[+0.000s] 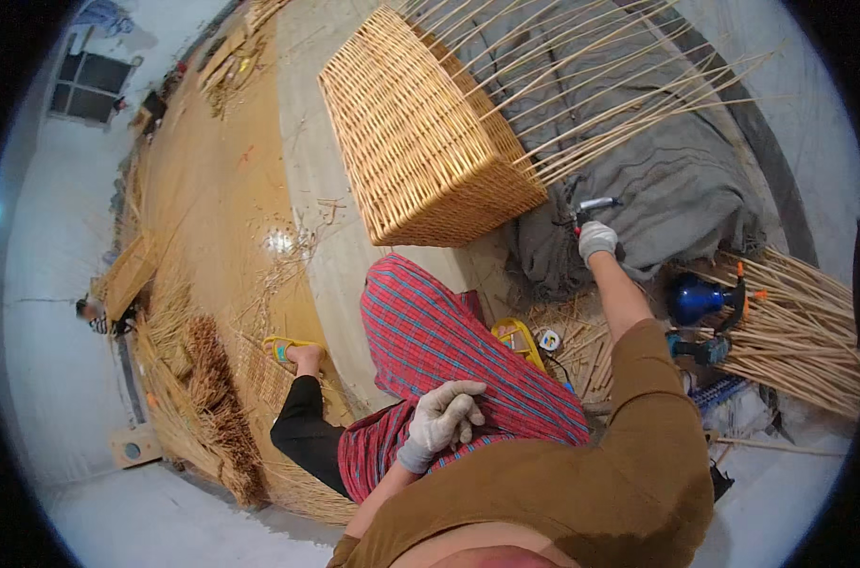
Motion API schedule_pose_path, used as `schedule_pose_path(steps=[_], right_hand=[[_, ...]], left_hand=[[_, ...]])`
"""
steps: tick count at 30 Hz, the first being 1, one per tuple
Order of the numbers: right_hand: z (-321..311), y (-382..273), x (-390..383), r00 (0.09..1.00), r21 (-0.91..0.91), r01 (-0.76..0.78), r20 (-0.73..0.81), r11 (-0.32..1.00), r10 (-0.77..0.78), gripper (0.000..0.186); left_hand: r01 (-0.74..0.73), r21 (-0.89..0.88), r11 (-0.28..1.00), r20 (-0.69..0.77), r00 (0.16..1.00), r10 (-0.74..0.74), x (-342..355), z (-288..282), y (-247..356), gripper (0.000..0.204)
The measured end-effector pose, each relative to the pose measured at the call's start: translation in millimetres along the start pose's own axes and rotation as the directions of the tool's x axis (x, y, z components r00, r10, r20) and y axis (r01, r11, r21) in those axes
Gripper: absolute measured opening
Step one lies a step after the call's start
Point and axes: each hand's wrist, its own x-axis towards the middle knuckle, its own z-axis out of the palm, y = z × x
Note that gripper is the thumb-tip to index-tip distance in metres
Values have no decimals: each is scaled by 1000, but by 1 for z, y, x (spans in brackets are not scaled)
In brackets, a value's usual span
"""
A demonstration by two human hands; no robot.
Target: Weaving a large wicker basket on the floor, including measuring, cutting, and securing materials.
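My right hand (597, 240), in a whitish work glove, is closed around what look like pruning shears (597, 204) with a silvery metal end and a red grip. It is held over the crumpled grey cloth (676, 189), right of a large wicker basket (420, 123). The basket lies tilted, and long unwoven stakes (600, 123) stick out from it to the right. My left hand (444, 417), gloved too, rests on the red checked cloth (449, 341) over my lap. Its fingers are loosely apart and hold nothing.
Beside my right arm are a blue spray bottle (695, 299), a teal power tool (704, 348), a bundle of rods (789, 331) and a yellow sandal (517, 339). Wicker bundles (217, 407) lie at the left. Another person (103, 315) is far left, near a board.
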Motion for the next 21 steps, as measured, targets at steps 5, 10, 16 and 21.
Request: schedule_pose_path(steps=[5,10,16,21], right_hand=[[6,-11,-39,976,192,188,68,963,-205,27],[70,-23,-148,992,564,123,-94,817,-85,25],[146,-3,-193,978,461,6,183,888,-101,31],[148,29,-196,979,472,86,123,877,-162,33]], left_hand=[[76,53,996,-81,994,-72,5,17,3,27],[38,160,986,-17,999,-35,5,12,4,28],[3,179,984,141,990,-28,8,15,1,26],[16,175,984,241,969,-58,19,28,11,26]])
